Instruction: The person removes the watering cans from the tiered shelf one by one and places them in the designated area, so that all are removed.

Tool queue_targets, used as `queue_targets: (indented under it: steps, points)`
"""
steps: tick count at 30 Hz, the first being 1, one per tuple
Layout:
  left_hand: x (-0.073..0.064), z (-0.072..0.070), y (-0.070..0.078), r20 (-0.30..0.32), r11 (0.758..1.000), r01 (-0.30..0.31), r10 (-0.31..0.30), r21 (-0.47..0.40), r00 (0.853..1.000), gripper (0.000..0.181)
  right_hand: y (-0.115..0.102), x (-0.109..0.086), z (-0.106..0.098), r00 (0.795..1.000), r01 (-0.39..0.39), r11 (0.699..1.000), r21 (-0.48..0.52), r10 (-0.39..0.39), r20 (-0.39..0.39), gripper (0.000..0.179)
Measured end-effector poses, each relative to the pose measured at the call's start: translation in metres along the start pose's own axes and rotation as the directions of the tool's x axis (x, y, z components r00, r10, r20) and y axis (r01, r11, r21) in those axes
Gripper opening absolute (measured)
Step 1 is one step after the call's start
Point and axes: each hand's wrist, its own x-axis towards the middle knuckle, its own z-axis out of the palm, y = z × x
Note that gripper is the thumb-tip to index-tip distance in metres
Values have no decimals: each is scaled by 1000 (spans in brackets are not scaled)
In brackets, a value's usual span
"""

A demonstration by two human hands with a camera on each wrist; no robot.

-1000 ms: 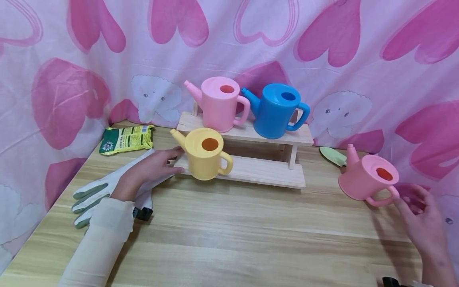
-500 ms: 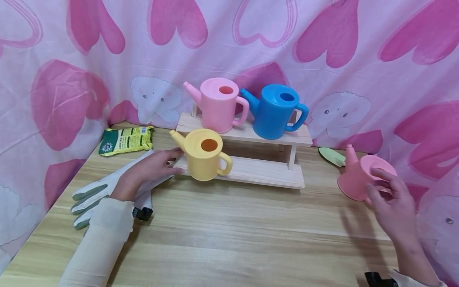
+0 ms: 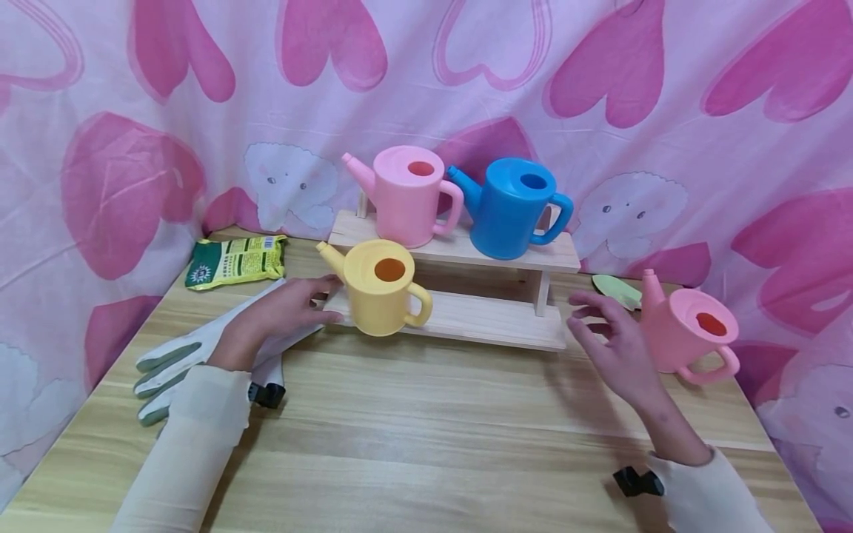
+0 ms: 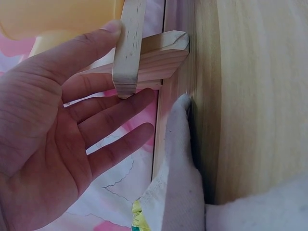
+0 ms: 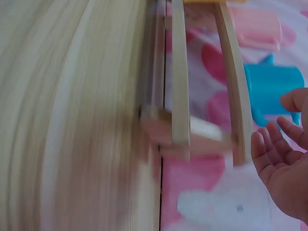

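Observation:
A two-tier wooden shelf [image 3: 493,318] stands on the table. My left hand [image 3: 280,314] pinches the left end of its lower board [image 4: 129,48], thumb on one face and index finger behind. Right beside that hand, a yellow watering can [image 3: 380,296] sits on the lower tier. The upper tier bears a pink watering can [image 3: 408,203] and a blue watering can [image 3: 512,215]. My right hand [image 3: 616,352] hovers just off the shelf's right end, fingers loosely bent and holding nothing. Behind its wrist, a coral-pink watering can [image 3: 686,333] stands on the table.
White gloves with green-grey fingers [image 3: 169,363] lie under my left forearm. A green and yellow packet [image 3: 236,261] lies at the back left. Close to the coral-pink can is a pale green trowel blade [image 3: 616,290]. A pink heart-patterned curtain [image 3: 413,89] hangs behind the table.
My right hand has left the coral-pink watering can's handle and moved left across it to the shelf's right end. My left hand stays at the shelf's left end.

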Motion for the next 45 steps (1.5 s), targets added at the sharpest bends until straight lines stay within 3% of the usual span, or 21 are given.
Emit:
queue_targets:
  steps: [10, 20, 28, 45]
  points:
    - [-1, 0, 1, -13, 1000, -18, 18, 14, 1000, 72, -30, 24, 59, 981, -36, 985, 166, 3, 195, 37]
    - [-2, -3, 2, -15, 1000, -14, 14, 4, 1000, 72, -54, 48, 103, 962, 0, 971, 237, -65, 266, 43]
    - [0, -1, 3, -22, 998, -59, 59, 7, 998, 72, -65, 58, 121, 958, -7, 958, 285, -76, 276, 40]
    - [2, 1, -2, -2, 997, -66, 66, -30, 998, 75, -73, 58, 133, 946, 3, 964, 265, -88, 311, 32]
